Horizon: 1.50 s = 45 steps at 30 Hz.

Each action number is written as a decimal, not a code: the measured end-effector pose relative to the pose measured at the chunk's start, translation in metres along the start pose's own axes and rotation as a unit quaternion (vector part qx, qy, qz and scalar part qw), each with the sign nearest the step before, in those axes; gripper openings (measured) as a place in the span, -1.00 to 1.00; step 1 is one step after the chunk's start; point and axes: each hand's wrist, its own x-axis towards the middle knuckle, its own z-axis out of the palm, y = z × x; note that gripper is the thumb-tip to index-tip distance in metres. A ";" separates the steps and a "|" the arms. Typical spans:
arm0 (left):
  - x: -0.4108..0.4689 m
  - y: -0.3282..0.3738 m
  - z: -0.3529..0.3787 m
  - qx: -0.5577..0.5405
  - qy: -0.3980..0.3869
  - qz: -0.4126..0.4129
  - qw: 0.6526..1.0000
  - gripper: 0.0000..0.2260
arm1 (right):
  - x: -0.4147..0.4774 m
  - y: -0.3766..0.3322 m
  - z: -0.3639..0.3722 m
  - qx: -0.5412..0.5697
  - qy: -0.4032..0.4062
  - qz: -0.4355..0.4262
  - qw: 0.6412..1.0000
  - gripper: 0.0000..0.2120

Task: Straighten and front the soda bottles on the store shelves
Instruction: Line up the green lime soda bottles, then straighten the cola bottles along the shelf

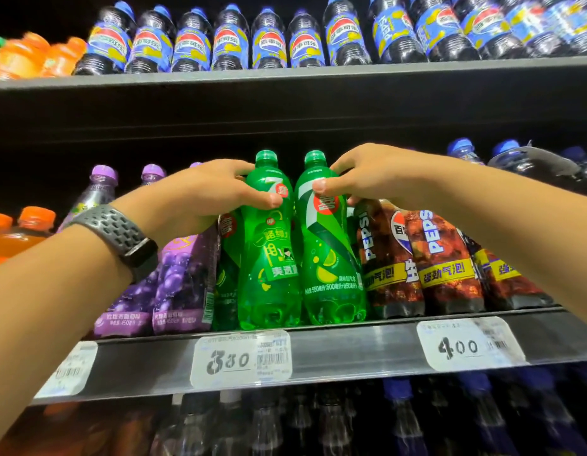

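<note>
– Grey metal store shelf (351, 350), head view. Hands?
– Left hand (206, 195) grips left glossy green plastic soda bottle (269, 258) at shoulder; right hand (374, 176) grips right green bottle (331, 264). Both upright at shelf front, side by side.
– Tip?
– Probably twist until logos face out, bases flush at edge; smooth slippery plastic, waisted shape.

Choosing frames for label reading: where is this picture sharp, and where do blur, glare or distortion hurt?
Head view: sharp on the left green bottle and right green bottle, held by the left hand and right hand; upper-right blue-label bottles smeared; lowest-shelf bottles dark, soft; price rail glary; shelf edges bowed by the wide lens.
</note>
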 end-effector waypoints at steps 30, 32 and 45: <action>-0.014 0.016 0.026 0.307 0.287 0.148 0.895 -0.59 | -0.026 -0.017 -0.017 -0.153 0.087 -0.013 0.984 -0.32; -0.012 0.028 0.038 0.335 0.283 0.203 0.875 -0.69 | -0.030 -0.007 -0.039 -0.159 0.123 -0.023 0.979 -0.53; 0.044 0.080 0.128 0.467 0.219 0.215 0.829 -0.67 | -0.050 0.088 -0.120 -0.253 0.161 -0.008 0.954 -0.65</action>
